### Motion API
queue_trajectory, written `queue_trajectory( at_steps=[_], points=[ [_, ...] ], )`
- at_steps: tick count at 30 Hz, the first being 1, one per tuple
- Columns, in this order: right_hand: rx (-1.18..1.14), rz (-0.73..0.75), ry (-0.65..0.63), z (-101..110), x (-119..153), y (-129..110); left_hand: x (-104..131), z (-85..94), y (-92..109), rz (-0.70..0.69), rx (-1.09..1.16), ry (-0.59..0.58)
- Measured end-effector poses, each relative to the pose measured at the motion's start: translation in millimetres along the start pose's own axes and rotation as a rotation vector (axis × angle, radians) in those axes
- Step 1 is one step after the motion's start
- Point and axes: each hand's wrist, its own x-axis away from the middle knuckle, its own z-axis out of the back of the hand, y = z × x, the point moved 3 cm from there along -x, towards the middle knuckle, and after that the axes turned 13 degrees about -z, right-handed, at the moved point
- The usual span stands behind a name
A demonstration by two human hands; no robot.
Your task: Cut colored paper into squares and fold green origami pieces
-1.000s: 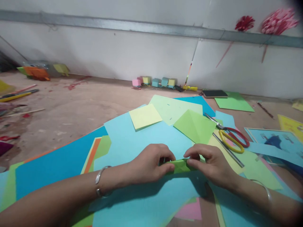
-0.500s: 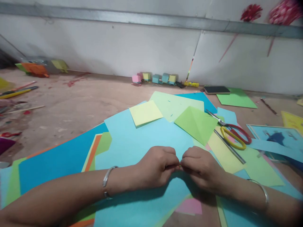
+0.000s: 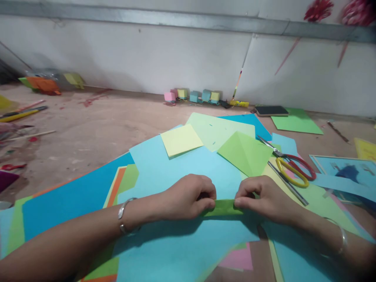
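Observation:
A narrow folded strip of green paper (image 3: 225, 207) spans the gap between my two hands, above a large light blue sheet (image 3: 158, 176). My left hand (image 3: 192, 197) pinches its left end between thumb and fingers. At the right end, my right hand (image 3: 260, 197) grips the strip's upper edge the same way. Beyond my hands lie a creased green square (image 3: 245, 152) and a pale yellow square (image 3: 181, 141). Parts of the strip are hidden behind my fingers.
Scissors (image 3: 293, 168) with red and yellow handles lie at the right beside a metal rod (image 3: 288, 183). Farther back are a phone (image 3: 272, 111) and small paper blocks (image 3: 194, 96) by the wall. A dark blue sheet (image 3: 73, 196) is at the left.
My hands have moved apart, the right one shifting right, and both are slightly higher in view. The green strip now shows between them, where only a tiny bit showed before.

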Motion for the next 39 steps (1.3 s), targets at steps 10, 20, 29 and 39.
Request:
queue_trajectory(
  at_steps=[10, 20, 29, 39],
  points=[
    [-0.125, -0.014, -0.098, -9.6, -1.4, -3.4, 1.3, -5.4, -6.4, 0.115, 0.203, 0.187],
    [0.220, 0.127, 0.156, -10.3, -0.1, -0.2, -1.8, -7.8, -13.0, 0.186, 0.246, 0.180],
    [0.545, 0.134, 0.361, -18.4, -12.4, 16.0, 1.2, -22.6, -16.2, 0.032, -0.347, 0.026],
    [0.777, 0.564, 0.657, -26.5, -3.7, 11.8, 2.4, -15.5, -24.1, -0.047, -0.405, -0.081]
  ],
)
